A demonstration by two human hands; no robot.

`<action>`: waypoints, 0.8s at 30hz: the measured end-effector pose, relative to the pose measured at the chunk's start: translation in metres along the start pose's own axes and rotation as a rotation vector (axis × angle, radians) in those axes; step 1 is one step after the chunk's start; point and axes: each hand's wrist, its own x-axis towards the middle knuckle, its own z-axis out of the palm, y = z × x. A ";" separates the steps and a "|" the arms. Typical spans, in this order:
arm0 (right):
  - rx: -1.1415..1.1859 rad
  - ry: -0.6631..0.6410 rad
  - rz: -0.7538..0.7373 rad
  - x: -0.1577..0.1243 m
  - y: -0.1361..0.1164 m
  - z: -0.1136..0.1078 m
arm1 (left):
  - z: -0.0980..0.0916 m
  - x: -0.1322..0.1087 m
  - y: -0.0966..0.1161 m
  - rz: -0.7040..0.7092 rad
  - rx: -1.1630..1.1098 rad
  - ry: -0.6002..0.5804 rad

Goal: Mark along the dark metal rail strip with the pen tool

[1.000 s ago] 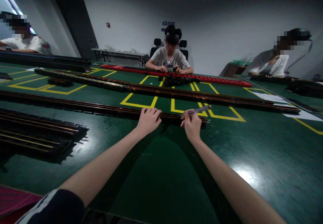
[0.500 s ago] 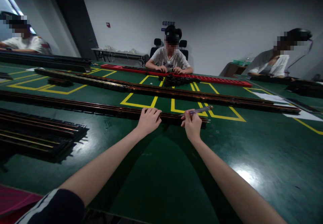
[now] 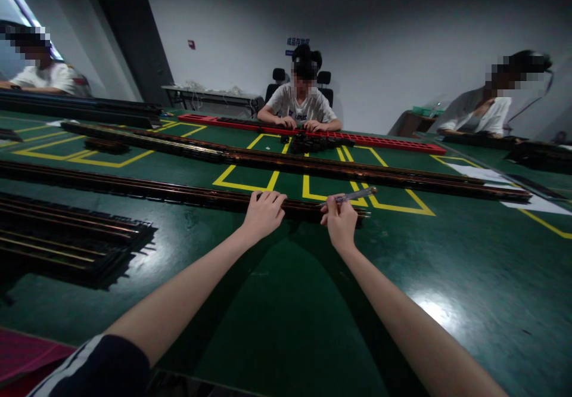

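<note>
In front of me a long dark rail strip (image 3: 196, 195) with copper-coloured lines lies across the table, its right end just past my right hand. My left hand (image 3: 264, 213) grips it from above, fingers curled over its far edge. In a writing-style grip, my right hand (image 3: 340, 221) is closed round a slim pen-like tool (image 3: 357, 195) with a see-through barrel. That tool slants up to the right, and its tip is down by the strip, too small to make out. Part of the strip is hidden behind both hands.
Another long dark strip (image 3: 313, 163) lies farther back. Several more are stacked at left (image 3: 120, 230). Beyond are a red slotted rail (image 3: 393, 143) and a heap of small black parts (image 3: 315, 142). White paper (image 3: 540, 205) lies at right. Three people sit round the table.
</note>
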 end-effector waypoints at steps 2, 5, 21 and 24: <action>0.000 0.008 -0.002 0.000 0.000 0.000 | 0.000 0.000 0.000 -0.003 0.000 -0.001; -0.002 0.045 0.009 0.000 0.001 0.000 | 0.000 -0.001 -0.001 -0.001 0.006 0.000; -0.019 -0.098 -0.002 0.002 0.002 0.001 | -0.002 -0.001 0.001 -0.008 0.015 0.006; -0.014 -0.101 -0.001 0.001 0.001 0.001 | -0.003 -0.001 0.002 -0.023 0.019 0.021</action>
